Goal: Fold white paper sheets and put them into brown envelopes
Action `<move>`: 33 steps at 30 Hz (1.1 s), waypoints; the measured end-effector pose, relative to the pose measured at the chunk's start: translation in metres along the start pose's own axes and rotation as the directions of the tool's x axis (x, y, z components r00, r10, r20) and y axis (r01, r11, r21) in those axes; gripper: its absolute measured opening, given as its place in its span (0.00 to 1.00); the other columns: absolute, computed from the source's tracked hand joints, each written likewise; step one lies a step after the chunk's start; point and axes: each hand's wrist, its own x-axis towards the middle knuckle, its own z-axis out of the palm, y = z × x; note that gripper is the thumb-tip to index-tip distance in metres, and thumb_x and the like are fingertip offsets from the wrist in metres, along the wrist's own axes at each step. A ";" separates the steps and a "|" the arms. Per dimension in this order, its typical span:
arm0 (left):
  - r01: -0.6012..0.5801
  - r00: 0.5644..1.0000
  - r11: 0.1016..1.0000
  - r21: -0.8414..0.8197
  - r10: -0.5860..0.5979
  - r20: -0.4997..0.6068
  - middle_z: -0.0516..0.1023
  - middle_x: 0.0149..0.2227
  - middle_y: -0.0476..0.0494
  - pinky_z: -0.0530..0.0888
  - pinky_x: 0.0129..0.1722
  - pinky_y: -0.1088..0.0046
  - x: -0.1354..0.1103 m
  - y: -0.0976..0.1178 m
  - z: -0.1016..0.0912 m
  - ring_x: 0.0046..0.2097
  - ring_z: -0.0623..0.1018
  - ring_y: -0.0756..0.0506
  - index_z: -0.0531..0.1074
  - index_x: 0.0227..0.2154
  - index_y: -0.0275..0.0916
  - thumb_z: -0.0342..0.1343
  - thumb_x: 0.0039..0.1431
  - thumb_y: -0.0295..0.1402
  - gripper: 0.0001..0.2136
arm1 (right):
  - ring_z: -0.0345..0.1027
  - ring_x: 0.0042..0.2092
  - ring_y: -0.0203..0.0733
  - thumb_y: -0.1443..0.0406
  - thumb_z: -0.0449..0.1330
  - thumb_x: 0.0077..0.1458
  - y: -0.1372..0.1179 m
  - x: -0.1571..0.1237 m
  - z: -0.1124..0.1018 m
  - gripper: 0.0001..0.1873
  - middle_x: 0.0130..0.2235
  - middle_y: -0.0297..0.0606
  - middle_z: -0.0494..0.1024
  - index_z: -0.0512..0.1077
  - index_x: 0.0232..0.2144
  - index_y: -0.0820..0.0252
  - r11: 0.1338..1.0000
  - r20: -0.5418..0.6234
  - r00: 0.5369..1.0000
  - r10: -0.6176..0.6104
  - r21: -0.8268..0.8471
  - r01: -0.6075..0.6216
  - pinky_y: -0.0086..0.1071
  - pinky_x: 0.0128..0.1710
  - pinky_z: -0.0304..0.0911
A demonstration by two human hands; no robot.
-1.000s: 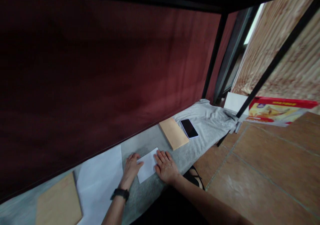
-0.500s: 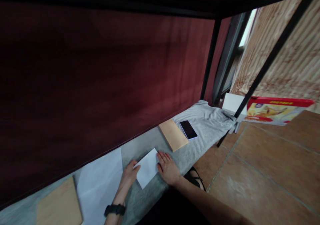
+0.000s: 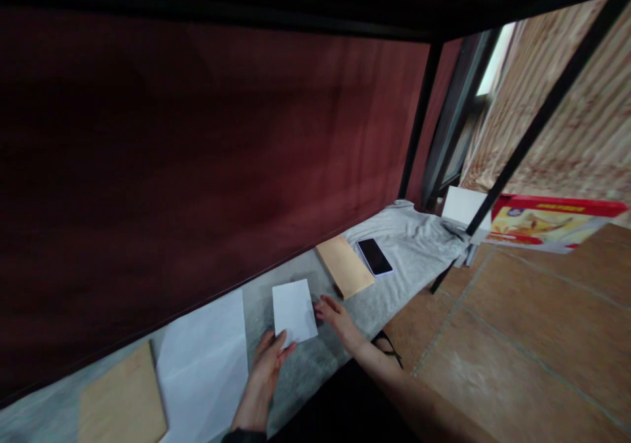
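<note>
My left hand [image 3: 267,363] grips the lower left edge of a folded white sheet of paper [image 3: 294,311], thumb on top and fingers beneath. The sheet is tilted up a little over the grey cloth [image 3: 417,233]. Just off the paper's right edge is my right hand [image 3: 336,316], its fingers apart and holding nothing. A larger white sheet with a crease [image 3: 204,364] lies flat to the left of my left hand. Beyond my right hand lies a tan envelope-like packet [image 3: 345,267], and beside it a dark-screened phone [image 3: 375,257].
Another tan packet [image 3: 123,397] lies at the lower left. A dark red panel [image 3: 221,147] stands behind the cloth, and a black frame post [image 3: 421,117] rises at its right end. A red and yellow box [image 3: 552,223] stands past the cloth, above the tiled floor [image 3: 522,338].
The folded paper has turned and lifted in my left hand. My right hand has come off its right edge. The view has shifted slightly.
</note>
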 end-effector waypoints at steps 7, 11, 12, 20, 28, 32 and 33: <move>0.009 0.997 1.000 0.023 -0.011 0.075 0.83 0.35 0.46 0.81 0.35 0.74 -0.007 -0.010 0.002 0.33 0.83 0.48 0.73 0.33 0.38 0.65 0.52 0.19 0.10 | 0.68 0.25 0.39 0.56 0.63 0.51 -0.006 -0.012 0.008 0.12 0.22 0.33 0.75 0.79 0.28 0.59 0.995 0.130 0.990 0.045 -0.090 -0.034 0.31 0.26 0.63; -0.008 0.998 1.000 0.022 0.006 0.070 0.82 0.36 0.44 0.81 0.40 0.71 -0.008 -0.006 0.001 0.35 0.83 0.48 0.73 0.35 0.38 0.64 0.55 0.23 0.07 | 0.72 0.30 0.42 0.57 0.61 0.54 -0.024 -0.010 0.006 0.13 0.28 0.35 0.80 0.80 0.32 0.59 0.991 0.118 0.993 -0.030 -0.125 0.045 0.33 0.33 0.68; -0.018 0.998 1.000 0.006 0.018 0.063 0.82 0.37 0.43 0.81 0.42 0.69 -0.009 -0.004 0.003 0.37 0.83 0.46 0.73 0.36 0.38 0.63 0.57 0.25 0.06 | 0.74 0.34 0.44 0.58 0.59 0.56 -0.030 -0.011 0.005 0.13 0.31 0.36 0.81 0.81 0.36 0.59 0.983 0.114 0.990 -0.078 -0.156 0.095 0.35 0.37 0.70; 0.056 0.964 0.953 -0.299 0.027 0.265 0.80 0.46 0.40 0.77 0.52 0.48 -0.021 0.023 0.019 0.51 0.80 0.38 0.74 0.45 0.45 0.53 0.62 0.51 0.18 | 0.66 0.61 0.44 0.71 0.51 0.65 -0.043 -0.041 0.004 0.25 0.62 0.41 0.71 0.68 0.62 0.54 0.263 0.547 0.698 -0.462 -0.667 0.697 0.42 0.65 0.59; -0.030 0.999 0.998 0.056 0.028 0.031 0.84 0.37 0.41 0.79 0.39 0.65 -0.010 0.017 -0.004 0.42 0.83 0.38 0.76 0.43 0.37 0.64 0.43 0.27 0.19 | 0.67 0.60 0.44 0.64 0.54 0.67 0.000 -0.058 -0.004 0.19 0.60 0.40 0.73 0.72 0.57 0.56 0.204 0.602 0.728 -0.329 -0.707 0.677 0.40 0.65 0.58; -0.102 0.992 0.987 0.121 0.092 0.081 0.84 0.38 0.41 0.79 0.39 0.64 -0.013 0.019 -0.006 0.41 0.83 0.38 0.75 0.47 0.38 0.65 0.41 0.27 0.24 | 0.64 0.62 0.44 0.66 0.52 0.67 -0.009 -0.059 0.001 0.21 0.62 0.41 0.71 0.70 0.59 0.57 0.267 0.544 0.758 -0.360 -0.718 0.642 0.42 0.65 0.58; -0.097 0.989 0.993 0.061 0.090 0.117 0.84 0.39 0.40 0.79 0.40 0.63 -0.014 0.021 -0.004 0.41 0.83 0.39 0.75 0.47 0.38 0.65 0.42 0.27 0.25 | 0.63 0.63 0.44 0.67 0.51 0.66 -0.014 -0.058 0.004 0.22 0.63 0.41 0.70 0.69 0.60 0.58 0.274 0.532 0.756 -0.381 -0.716 0.642 0.43 0.65 0.57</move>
